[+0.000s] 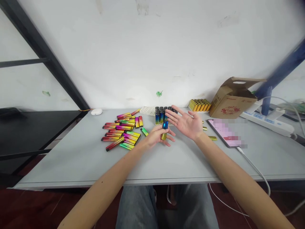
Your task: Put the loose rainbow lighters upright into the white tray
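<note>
My left hand (156, 136) holds a shiny blue-and-gold lighter (164, 131) upright between thumb and fingers, with some of its fingers spread behind. To its right, my right hand (187, 123) is raised with the palm showing and the fingers spread, holding nothing. Just behind both hands stand several blue lighters with black tops (157, 117), packed in rows and partly hidden by my right hand. A white tray with holes (148, 110) lies beside them. On the left spreads a loose pile of red, pink, gold and green metallic lighters (124, 127).
A block of gold lighters (199, 105) stands at the back, next to an open cardboard box (234, 98). Gold pieces (213, 138) lie near a phone (225, 133) with its cable. A power strip (269, 122) is at the right, a white case (96, 112) at the left.
</note>
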Action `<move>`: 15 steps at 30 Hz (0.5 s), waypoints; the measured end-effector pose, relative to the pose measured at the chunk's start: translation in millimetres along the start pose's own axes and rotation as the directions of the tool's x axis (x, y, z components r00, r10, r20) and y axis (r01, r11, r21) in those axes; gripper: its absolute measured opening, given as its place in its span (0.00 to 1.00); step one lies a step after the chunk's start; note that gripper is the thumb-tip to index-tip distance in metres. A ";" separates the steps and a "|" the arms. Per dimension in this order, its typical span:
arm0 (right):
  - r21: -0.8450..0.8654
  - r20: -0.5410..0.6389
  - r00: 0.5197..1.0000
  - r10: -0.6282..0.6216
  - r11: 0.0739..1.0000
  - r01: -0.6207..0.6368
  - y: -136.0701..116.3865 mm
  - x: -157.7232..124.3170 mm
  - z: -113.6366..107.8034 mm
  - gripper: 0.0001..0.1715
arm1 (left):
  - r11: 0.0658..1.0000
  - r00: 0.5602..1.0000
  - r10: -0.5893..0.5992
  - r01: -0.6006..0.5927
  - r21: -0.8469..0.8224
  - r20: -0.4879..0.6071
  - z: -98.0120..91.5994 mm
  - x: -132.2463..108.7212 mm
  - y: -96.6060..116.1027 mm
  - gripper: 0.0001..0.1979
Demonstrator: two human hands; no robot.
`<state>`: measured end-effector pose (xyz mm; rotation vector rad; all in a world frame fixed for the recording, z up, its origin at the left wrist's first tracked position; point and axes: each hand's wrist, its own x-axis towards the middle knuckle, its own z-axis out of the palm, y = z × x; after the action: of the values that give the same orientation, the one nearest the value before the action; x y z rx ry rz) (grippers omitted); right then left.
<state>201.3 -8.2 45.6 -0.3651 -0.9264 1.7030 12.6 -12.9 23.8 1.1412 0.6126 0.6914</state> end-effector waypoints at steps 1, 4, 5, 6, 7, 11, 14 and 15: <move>-0.001 0.000 1.000 -0.007 1.000 0.007 -0.5 0.2 -0.8 0.33 | 1.000 1.000 0.002 -0.002 0.007 -0.024 -0.1 0.3 0.1 0.12; -0.009 0.003 1.000 -0.026 1.000 0.026 -1.7 1.0 -3.3 0.33 | 0.998 0.997 0.042 -0.038 0.057 -0.069 -1.0 1.3 -0.5 0.10; -0.014 0.003 0.999 -0.033 0.999 0.033 -2.0 1.1 -3.8 0.33 | 0.996 0.996 0.061 -0.056 0.076 -0.069 -1.3 1.5 -0.6 0.10; -0.019 0.001 0.999 -0.038 0.999 0.038 -2.1 1.2 -4.1 0.33 | 0.993 0.995 0.078 -0.072 0.089 -0.064 -1.5 1.6 -0.4 0.10; -0.022 -0.003 0.999 -0.043 0.999 0.043 -2.3 1.2 -4.2 0.33 | 0.992 0.994 0.090 -0.085 0.094 -0.055 -1.6 1.6 0.1 0.11; -0.030 -0.031 0.999 -0.045 0.999 0.044 -2.6 0.9 -4.0 0.31 | 0.998 0.998 0.058 -0.057 0.019 -0.017 -1.5 1.5 4.2 0.20; -0.035 -0.086 0.995 -0.049 0.998 0.046 -2.5 1.9 -6.1 0.28 | 0.999 1.000 0.013 -0.013 -0.037 -0.007 -1.5 1.8 6.8 0.28; -0.037 -0.115 0.992 -0.052 0.998 0.048 -2.2 2.6 -7.4 0.27 | 0.999 1.000 0.012 -0.012 -0.049 -0.008 -1.5 2.0 7.1 0.29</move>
<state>206.7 -2.7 43.0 -0.4553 -0.8731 1.6049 11.6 -8.7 29.9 1.0976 0.5930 0.7178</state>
